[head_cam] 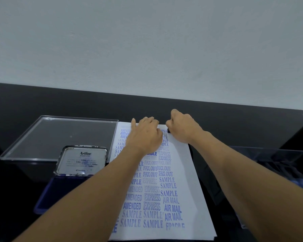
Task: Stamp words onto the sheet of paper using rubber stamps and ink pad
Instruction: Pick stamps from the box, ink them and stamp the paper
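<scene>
Sheet of paper (183, 165) lies flat on black table (234, 119), centre of view, long side running away from the person. It is covered in columns of blue stamped words: AMENDED, SAMPLE, EXPRESS, FAX OUT, AIR MAIL, FRAGILE.

Left hand (143, 135) rests on the far part of the sheet, fingers laid out and pressing it down, holding nothing. Right hand (182, 126) is at the sheet's far edge, just beside the left hand, fingers curled tight round a rubber stamp (168, 131). Only a dark corner of the stamp shows under the fist, touching the paper.

Ink pad (47, 198) sits just left of the sheet, its blue base partly covered by the left forearm. Its metal lid (82, 160) stands open, printed Artline.

Clear plastic cover (59, 137) lies behind the pad, touching the sheet's left edge. Dark tray (278, 165) sits at right, blurred, contents unreadable. Both forearms hide several words, and the sheet's near edge is cut off.
</scene>
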Motion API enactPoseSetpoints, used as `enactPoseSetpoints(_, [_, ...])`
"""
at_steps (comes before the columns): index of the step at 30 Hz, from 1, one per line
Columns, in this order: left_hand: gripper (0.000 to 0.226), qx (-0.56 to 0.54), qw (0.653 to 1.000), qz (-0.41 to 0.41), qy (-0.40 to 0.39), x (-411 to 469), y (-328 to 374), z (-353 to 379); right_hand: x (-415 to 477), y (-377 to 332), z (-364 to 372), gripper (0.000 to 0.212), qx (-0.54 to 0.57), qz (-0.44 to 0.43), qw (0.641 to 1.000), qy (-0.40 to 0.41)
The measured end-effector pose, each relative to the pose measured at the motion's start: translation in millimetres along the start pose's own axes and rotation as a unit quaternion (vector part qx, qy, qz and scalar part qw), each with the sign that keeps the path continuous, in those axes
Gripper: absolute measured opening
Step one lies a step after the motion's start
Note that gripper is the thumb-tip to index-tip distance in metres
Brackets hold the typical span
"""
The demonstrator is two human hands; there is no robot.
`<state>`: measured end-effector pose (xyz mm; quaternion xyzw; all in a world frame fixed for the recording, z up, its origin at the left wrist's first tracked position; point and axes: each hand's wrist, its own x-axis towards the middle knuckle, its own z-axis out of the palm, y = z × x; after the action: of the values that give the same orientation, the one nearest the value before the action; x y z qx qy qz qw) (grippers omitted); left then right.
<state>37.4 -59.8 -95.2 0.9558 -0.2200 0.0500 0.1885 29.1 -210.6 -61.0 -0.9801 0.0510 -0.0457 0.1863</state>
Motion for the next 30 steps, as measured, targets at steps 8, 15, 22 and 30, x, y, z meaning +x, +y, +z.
enactPoseSetpoints(8, [0.043,-0.009,1.000,0.000,0.001,0.2,0.0,0.4,1.7,-1.9,-1.8,0.015,0.002,0.007,1.000,-0.010])
enactPoseSetpoints(15, [0.043,-0.011,1.000,0.004,0.005,-0.8,0.5,-0.1,0.9,-3.1,-2.7,0.019,0.008,0.014,1.000,-0.011])
enactPoseSetpoints(22, [0.043,-0.005,1.000,0.003,-0.001,-0.4,-0.4,0.0,0.1,-4.1,-4.1,0.017,0.007,0.013,1.000,-0.016])
enactPoseSetpoints(30, [0.042,-0.001,1.000,0.000,-0.005,0.6,-0.2,1.4,0.3,-7.7,-12.7,0.018,-0.001,0.019,0.999,-0.044])
